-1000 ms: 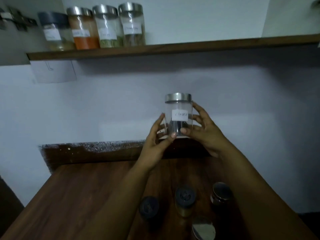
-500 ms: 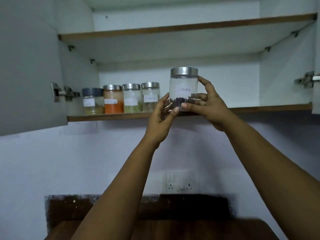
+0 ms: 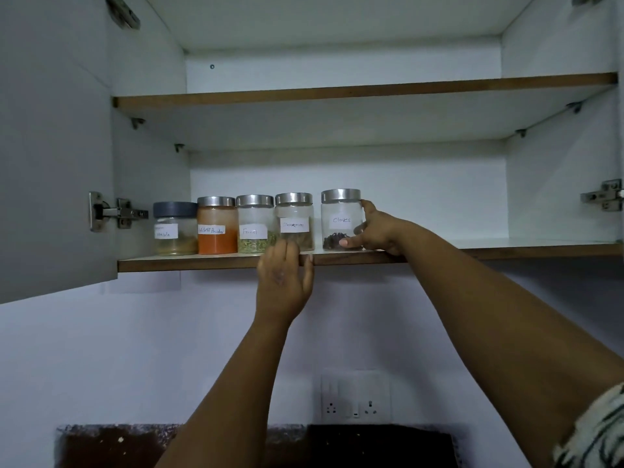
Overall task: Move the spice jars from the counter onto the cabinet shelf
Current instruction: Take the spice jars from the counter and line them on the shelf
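A clear jar labelled "Cloves", with a steel lid and dark cloves at its bottom, stands on the lower cabinet shelf. My right hand grips its right side, thumb at the base and a finger by the lid. To its left stand several jars in a row: cinnamon, fennel, an orange powder jar and a dark-lidded masala jar. My left hand is off the jar, fingers relaxed at the shelf's front edge below the cinnamon jar.
The cabinet door hangs open at the left with its hinge showing. An upper shelf runs above. The lower shelf stretches bare to the right of the cloves jar. A wall socket sits below, above the dark backsplash.
The cloves jar went from in front of the shelf onto it, right of the cinnamon jar. My left hand let go and dropped to the shelf edge. The view tilted upward.
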